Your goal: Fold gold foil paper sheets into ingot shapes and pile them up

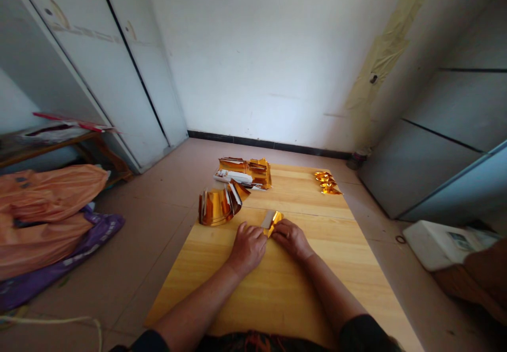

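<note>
The left hand (249, 247) bends its fingers against the near-left edge of the foil piece (274, 222), grip unclear; the right hand (292, 237) pinches its right edge; between both on the surface (277, 294), its long axis points away, leaning right

And it's left hand (249, 246) at one side of a small gold-and-white sheet (273, 222), right hand (292, 237) pinching the other, over the table (269, 299) – fanned gold sheets (216, 206) beyond to the left, gold stack (259, 168) behind, shiny gold pieces (328, 185) far right
</note>
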`<state>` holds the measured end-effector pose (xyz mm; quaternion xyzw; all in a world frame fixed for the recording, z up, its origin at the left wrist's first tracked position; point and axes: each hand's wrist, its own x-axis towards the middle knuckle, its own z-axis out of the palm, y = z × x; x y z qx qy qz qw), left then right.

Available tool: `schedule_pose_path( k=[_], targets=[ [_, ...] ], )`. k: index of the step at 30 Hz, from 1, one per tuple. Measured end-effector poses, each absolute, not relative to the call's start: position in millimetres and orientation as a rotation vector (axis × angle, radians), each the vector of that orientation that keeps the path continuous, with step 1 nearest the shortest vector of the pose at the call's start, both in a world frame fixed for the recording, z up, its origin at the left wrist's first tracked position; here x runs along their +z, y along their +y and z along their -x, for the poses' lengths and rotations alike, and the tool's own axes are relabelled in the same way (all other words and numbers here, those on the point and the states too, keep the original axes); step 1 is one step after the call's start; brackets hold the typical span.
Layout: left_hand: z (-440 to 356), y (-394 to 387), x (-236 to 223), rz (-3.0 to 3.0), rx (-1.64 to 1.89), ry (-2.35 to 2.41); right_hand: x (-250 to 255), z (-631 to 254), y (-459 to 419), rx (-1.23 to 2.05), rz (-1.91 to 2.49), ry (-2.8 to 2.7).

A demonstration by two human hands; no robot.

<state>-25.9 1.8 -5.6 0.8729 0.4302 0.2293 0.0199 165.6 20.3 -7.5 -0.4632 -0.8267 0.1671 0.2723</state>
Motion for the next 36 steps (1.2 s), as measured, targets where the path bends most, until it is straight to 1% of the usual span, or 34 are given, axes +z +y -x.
schedule_pose_path(
  k=[6, 16, 24, 36],
  targets=[
    [29.4, 1.8, -2.9, -2.723, 0.701, 1.286, -5.9, -158.0, 23.9, 0.458, 1.473, -2.177],
    [27.9, 3.4, -4.3, -2.767, 0.67, 1.281, 2.6, -151.6, 28.7, 0.448, 1.727, -2.198],
    [26.2, 0.9, -1.8, -2.769, 0.62, 1.308, 9.6, -149.1, 29.2, 0.452, 1.765, -2.236],
    [28.9, 3.0, -7.8, -2.826, 0.594, 1.228, 12.1, -148.2, 30.2, 0.519, 1.814, -2.218]
  ],
)
